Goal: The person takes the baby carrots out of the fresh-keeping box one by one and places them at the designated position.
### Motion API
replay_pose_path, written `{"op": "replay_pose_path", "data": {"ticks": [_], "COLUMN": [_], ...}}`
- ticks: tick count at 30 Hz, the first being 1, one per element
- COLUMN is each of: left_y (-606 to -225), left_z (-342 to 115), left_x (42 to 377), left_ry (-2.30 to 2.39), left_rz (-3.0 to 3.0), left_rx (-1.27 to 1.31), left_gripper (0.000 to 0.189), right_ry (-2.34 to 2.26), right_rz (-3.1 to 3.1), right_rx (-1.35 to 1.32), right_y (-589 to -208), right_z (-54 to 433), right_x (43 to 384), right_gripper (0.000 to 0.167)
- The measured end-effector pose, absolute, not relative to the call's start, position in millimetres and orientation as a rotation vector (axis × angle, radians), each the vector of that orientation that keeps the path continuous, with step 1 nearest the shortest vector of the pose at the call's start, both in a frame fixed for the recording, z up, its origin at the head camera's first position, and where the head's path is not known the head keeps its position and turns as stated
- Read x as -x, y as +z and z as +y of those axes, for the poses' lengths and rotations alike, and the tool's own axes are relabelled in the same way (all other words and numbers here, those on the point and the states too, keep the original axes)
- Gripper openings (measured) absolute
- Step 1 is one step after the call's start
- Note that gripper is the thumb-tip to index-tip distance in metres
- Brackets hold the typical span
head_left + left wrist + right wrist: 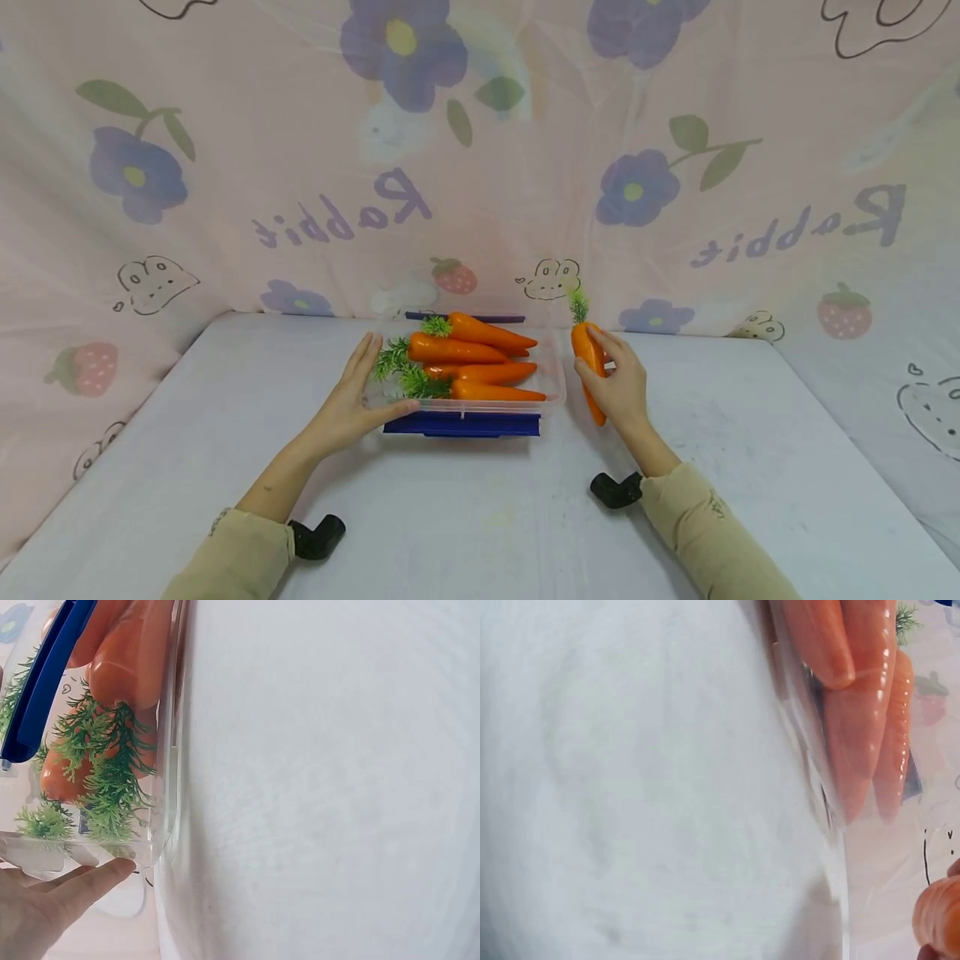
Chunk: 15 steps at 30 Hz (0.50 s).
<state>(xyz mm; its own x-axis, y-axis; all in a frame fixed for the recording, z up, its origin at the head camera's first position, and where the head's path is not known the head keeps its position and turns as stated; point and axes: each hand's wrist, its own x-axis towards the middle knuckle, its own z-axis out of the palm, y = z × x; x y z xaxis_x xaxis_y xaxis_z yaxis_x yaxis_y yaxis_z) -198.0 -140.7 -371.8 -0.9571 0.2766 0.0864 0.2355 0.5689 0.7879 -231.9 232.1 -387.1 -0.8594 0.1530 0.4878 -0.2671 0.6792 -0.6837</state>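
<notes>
A clear plastic box [555, 375] with blue latches stands on the white table, holding several orange toy carrots [483, 352] with green tops. Against the box's left end rests my left hand [348, 408], its thumb along the front rim and its fingers straight along the side; the left wrist view shows the fingers [86, 889] touching the clear wall. Beside the box's right end, my right hand [618, 383] grips another carrot [587, 346], leafy end pointing away and tip towards me. Only the tip of this held carrot [937, 919] shows in the right wrist view.
The box's front blue latch flap [461, 424] hangs outward, and a second blue flap [465, 317] shows at the back. A printed curtain [480, 167] rises behind the white table [465, 517]. Black wrist mounts [318, 537] sit at both sleeves.
</notes>
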Motion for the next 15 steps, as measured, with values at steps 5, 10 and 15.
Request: {"op": "replay_pose_path", "data": {"ticks": [5,10,15], "left_y": [-372.1,-373.2,-373.6], "left_z": [-140.5,-140.7,-140.9], "left_x": [198.8,199.4,199.0], "left_ry": [1.376,1.380,1.392], "left_rz": [2.737,2.730,2.723], "left_rx": [-0.445,-0.441,-0.441], "left_gripper": [0.110,0.110,0.109], "right_ry": [1.059,1.055,1.021], "right_rz": [-2.471,-2.603,-2.702], "right_rx": [-0.054,-0.004,0.010], "right_y": [-389.3,-390.6,-391.7], "right_z": [233.9,235.6,236.1], "right_x": [231.8,232.6,231.9], "right_gripper": [0.052,0.053,0.054]}}
